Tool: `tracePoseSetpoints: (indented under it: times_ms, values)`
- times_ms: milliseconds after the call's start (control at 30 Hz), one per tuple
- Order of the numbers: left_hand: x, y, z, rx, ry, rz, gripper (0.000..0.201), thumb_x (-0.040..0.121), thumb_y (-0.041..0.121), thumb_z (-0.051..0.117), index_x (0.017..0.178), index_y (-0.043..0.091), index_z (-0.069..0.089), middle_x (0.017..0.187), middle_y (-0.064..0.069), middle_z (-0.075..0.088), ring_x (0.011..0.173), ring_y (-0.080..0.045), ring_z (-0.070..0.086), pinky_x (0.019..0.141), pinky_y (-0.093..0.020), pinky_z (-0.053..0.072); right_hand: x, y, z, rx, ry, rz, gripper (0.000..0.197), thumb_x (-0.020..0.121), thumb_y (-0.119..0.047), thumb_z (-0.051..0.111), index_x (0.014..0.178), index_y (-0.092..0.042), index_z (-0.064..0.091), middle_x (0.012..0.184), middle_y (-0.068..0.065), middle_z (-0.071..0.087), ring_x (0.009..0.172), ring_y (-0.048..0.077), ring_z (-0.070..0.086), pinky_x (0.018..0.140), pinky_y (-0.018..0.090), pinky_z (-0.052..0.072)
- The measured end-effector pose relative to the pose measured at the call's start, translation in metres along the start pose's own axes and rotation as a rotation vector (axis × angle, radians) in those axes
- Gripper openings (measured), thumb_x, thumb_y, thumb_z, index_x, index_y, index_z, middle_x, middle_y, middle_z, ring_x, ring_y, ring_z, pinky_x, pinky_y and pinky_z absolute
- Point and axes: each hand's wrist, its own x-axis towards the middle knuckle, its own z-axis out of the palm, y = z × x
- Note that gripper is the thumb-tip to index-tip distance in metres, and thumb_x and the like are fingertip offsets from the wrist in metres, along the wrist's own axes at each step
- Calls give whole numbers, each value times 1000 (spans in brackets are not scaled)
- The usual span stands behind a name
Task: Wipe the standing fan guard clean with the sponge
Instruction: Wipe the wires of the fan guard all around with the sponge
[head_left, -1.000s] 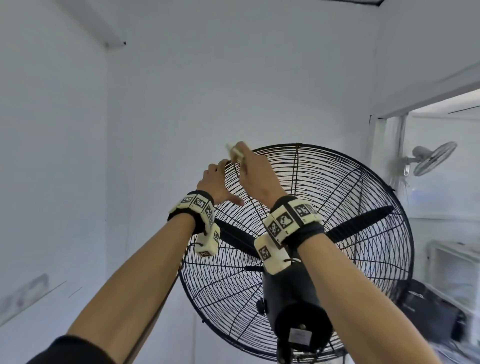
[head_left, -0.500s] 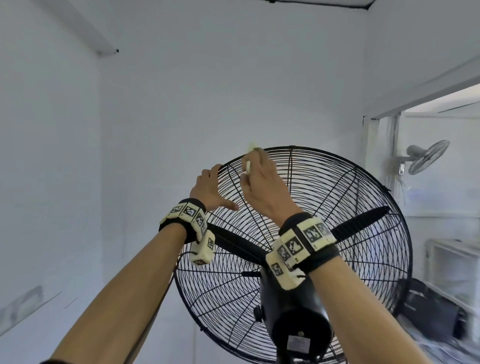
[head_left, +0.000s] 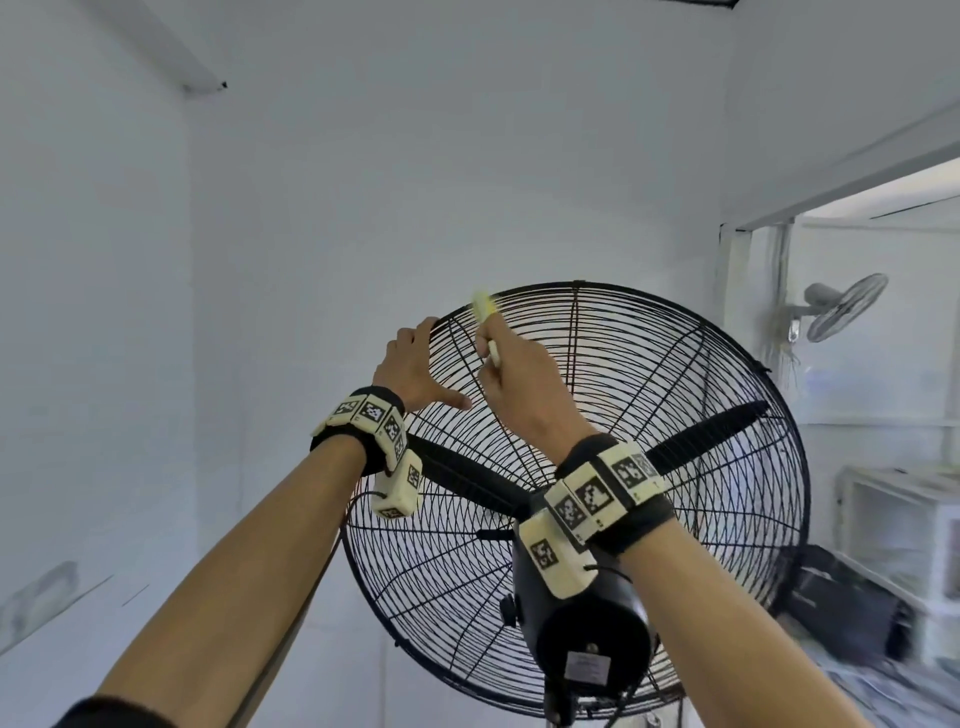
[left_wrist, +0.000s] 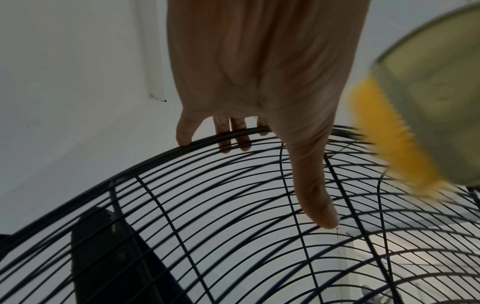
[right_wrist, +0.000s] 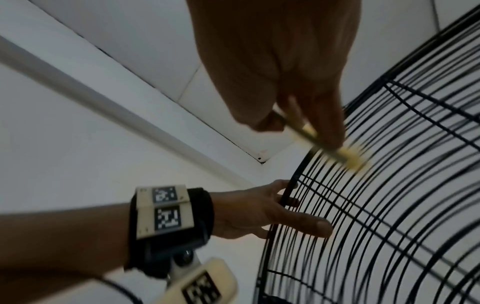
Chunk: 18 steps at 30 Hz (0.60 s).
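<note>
Fingers of the left hand (head_left: 413, 364) curl over the top-left rim of the black fan guard (head_left: 675, 395), thumb spread. Just beside it, the right hand (head_left: 519, 379) pinches the yellow sponge (head_left: 483, 304) against the guard's upper wires.

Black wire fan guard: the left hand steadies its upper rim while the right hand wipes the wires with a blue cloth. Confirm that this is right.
Not quite. The right hand holds a yellow sponge, not a blue cloth; the left wrist view shows its yellow colour most plainly. The rest stands: the left hand steadies the upper rim of the black wire fan guard while the sponge works on the wires.
</note>
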Motion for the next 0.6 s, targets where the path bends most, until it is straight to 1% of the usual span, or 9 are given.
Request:
tracePoseSetpoints:
  times_ms: [67,133,200,267,333,400,467,533,600]
  values:
    - [-1,3,-1,-13,-10,10,138,57,47,100,163,23,15,158,-12,31,146,-32,32,115,-51,39,-1,5,-1,-180,169,163,29,97,-4,57,122,-11,45,134,17,54,85,27,64,68,43,58]
    - [-1,5,-1,-14,-13,14,138,57,46,100,163,23,15,158,-12,31,146,-32,32,115,-51,39,-3,11,2,-350,163,312,42,94,1,57,130,-12,40,160,22,27,107,41,60,78,49,61]
    - [-2,6,0,-10,-6,8,137,57,46,100,162,23,16,157,-13,32,145,-33,33,116,-51,39,-7,11,11,-396,29,297,51,91,7,54,135,-11,38,165,25,11,121,49,52,90,51,58]
    - [-1,5,-1,0,5,-1,134,58,45,100,162,23,18,156,-14,34,144,-34,35,115,-50,40,-11,8,17,-320,-89,189,45,91,9,52,130,-11,42,166,22,9,122,44,52,95,49,56]
    - [0,3,-2,16,17,-2,129,62,41,99,162,22,20,153,-15,37,141,-35,39,111,-50,42,-16,0,19,-172,-196,46,33,91,9,53,116,-12,46,157,20,34,102,34,62,85,39,58]
    - [0,0,-1,17,23,3,123,66,37,97,162,22,21,152,-16,38,139,-36,41,108,-50,42,-19,-5,15,31,-216,-25,25,94,6,54,103,-16,47,119,14,61,78,23,61,64,28,52]
    - [-1,0,-2,10,20,4,129,62,42,99,162,24,20,153,-15,37,140,-35,39,109,-50,43,-20,-4,11,167,-30,42,21,95,1,56,101,-18,47,105,9,63,73,17,61,62,30,54]
    - [-2,1,-1,-10,12,6,136,56,47,100,162,25,19,154,-13,35,142,-33,37,112,-52,42,-17,-1,8,-36,171,185,26,94,-2,61,113,-15,49,131,15,57,91,28,65,73,42,61]
    - [-4,3,0,-17,7,9,138,55,48,101,162,24,18,155,-13,34,143,-33,36,114,-52,41,-13,0,9,-333,133,322,44,92,-1,62,130,-11,42,159,18,30,114,40,58,84,47,60]
